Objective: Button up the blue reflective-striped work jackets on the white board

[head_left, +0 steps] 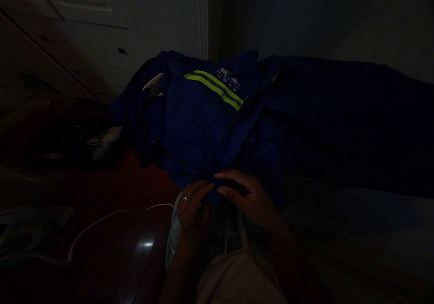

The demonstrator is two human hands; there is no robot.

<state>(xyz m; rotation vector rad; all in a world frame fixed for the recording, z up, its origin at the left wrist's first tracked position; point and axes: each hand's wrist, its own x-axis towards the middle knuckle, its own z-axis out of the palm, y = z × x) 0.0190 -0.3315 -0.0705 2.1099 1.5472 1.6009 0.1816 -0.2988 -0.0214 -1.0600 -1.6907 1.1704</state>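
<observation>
A dark blue work jacket (200, 119) lies spread out before me, with a yellow-green and grey stripe and white lettering near its collar. At its near edge, my left hand (193, 202), with a ring on one finger, pinches the hem. Close by on the right, my right hand (249, 198) has its thumb and forefinger apart, the tips at the same edge of the cloth. Dim light hides the other fingers of both hands. More dark blue cloth (332, 119) stretches off to the right of the jacket.
A pale panelled cabinet (152, 19) stands behind the jacket. On the left, a white cable (115, 212) runs across the dark red floor (135, 240). A dark heap with pale items (105, 139) lies beyond it. The scene is very dim.
</observation>
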